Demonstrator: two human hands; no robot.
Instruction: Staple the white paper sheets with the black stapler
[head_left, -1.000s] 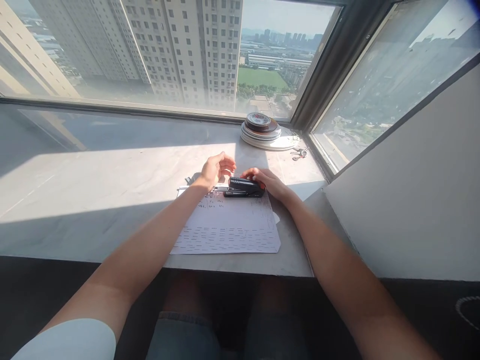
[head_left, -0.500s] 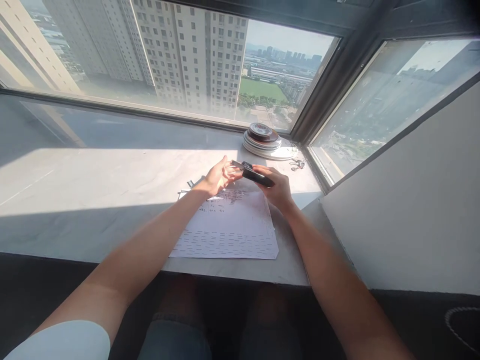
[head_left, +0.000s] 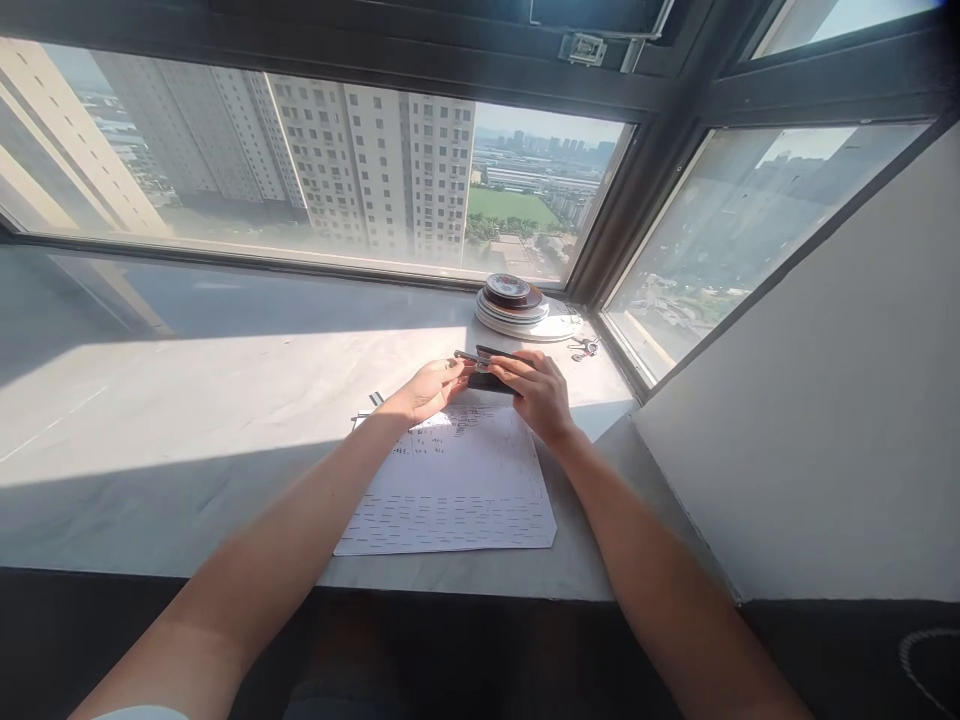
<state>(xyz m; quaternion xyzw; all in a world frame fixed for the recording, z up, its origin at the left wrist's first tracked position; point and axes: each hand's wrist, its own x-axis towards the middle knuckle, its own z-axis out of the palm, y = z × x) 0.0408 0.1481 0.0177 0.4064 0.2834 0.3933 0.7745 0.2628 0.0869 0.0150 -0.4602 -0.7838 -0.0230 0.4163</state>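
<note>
A black stapler is held up over the far edge of the paper, its parts swung apart with a metal piece showing between them. My right hand is closed around its right end, fingers reaching over the top. My left hand has its fingertips closed at the other end, by a slim metal strip; the fingers partly hide what they pinch. Beneath both hands lies a white sheet of paper, with handwriting near its top and rows of short dark dashes near its bottom edge.
A stack of plates stands in the window corner, with a bunch of keys beside it. A small dark-and-light item lies at the paper's upper left. The pale sill meets a white wall on the right.
The stapler has turned from slanting to nearly level, and its parts now look further apart. My right fingers have shifted onto its top, and my left fingers have closed in. The view has tilted up.
</note>
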